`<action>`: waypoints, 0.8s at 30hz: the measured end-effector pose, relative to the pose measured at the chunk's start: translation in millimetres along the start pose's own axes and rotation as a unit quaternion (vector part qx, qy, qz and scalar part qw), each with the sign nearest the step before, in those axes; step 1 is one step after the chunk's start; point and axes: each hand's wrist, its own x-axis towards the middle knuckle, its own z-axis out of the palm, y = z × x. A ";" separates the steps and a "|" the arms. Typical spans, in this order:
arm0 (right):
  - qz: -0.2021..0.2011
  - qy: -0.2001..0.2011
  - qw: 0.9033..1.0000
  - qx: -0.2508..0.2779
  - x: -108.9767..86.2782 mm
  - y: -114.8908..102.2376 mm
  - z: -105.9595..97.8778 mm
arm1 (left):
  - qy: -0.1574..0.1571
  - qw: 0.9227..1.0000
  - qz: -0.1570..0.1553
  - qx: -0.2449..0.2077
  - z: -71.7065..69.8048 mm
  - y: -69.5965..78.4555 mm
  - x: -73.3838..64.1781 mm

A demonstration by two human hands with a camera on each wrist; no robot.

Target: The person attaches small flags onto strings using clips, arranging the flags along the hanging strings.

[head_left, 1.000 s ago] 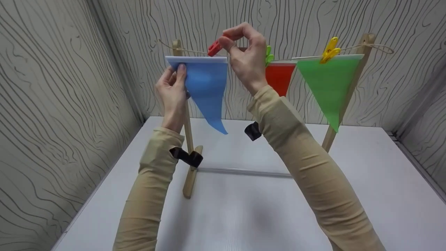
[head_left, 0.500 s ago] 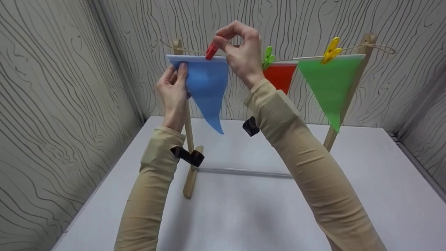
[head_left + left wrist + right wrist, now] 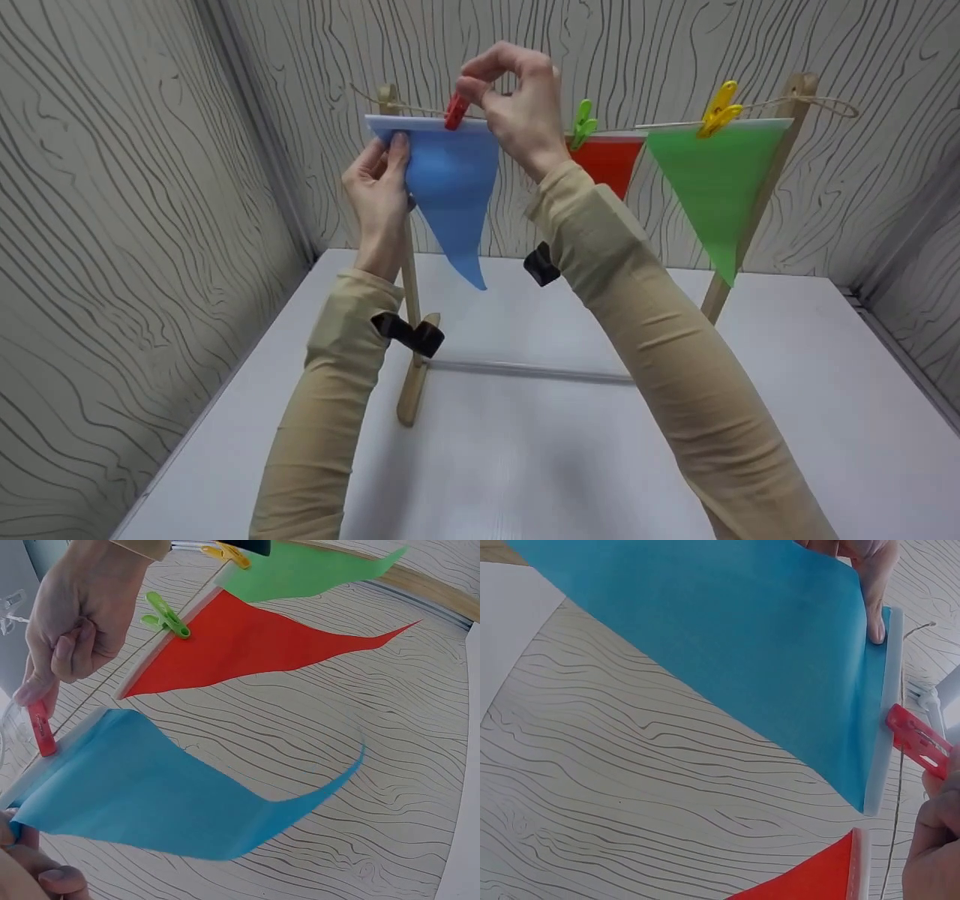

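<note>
Between thumb and fingers, my left hand (image 3: 377, 199) pinches the upper left corner of a blue pennant (image 3: 454, 176), just below its white top band. My right hand (image 3: 525, 112) pinches the handle end of a red clothespin (image 3: 455, 112). The tip of that clothespin sits over the white band near the middle of the pennant's top edge, as the right wrist view shows with the red clothespin (image 3: 919, 736) at the band. A string (image 3: 420, 110) runs along behind the band. The pennant's lower point hangs free and curls sideways.
On the same string hang a red pennant (image 3: 609, 165) with a green clothespin (image 3: 583, 124) and a green pennant (image 3: 716, 180) with a yellow clothespin (image 3: 720, 111). Wooden posts (image 3: 765, 180) hold the string at both ends above a white table (image 3: 487, 450). Patterned walls stand close behind.
The red clothespin in my right hand has come down and slightly left from above the blue pennant onto its top band. My left hand keeps its pinch on the corner.
</note>
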 end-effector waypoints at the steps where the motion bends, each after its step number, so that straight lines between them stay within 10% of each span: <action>1: 0.002 -0.002 1.000 -0.001 -0.1 0.0 0.2 | -0.001 1.000 0.003 0.000 0.0 -0.3 0.0; 24: 0.063 -0.090 0.994 -0.018 -4.3 -4.9 -3.5 | 0.007 1.000 0.001 -0.019 3.2 0.6 0.9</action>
